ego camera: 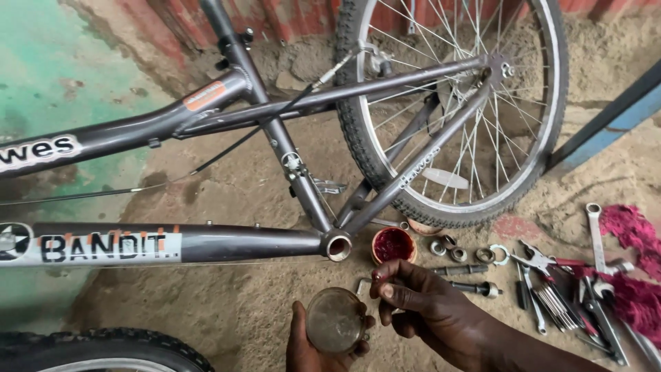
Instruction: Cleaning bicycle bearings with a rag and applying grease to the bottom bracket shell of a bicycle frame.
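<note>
A grey bicycle frame [206, 241] lies across the sandy floor [227, 303], its rear wheel [451, 110] toward the far wall, leaving open sand between the frame and the near edge. A second tyre [103, 348] cuts the near left corner. Spanners and pliers [571, 289] crowd the right side beside a magenta rag [630, 231]. A small tub of red grease [394, 245] sits just right of the open bottom bracket shell [339, 246]. The left hand [310, 348] cups a round lid [335, 320] from below; the right hand [427, 306], fingertips pinched together and smeared red, hovers just above the lid's right rim.
</note>
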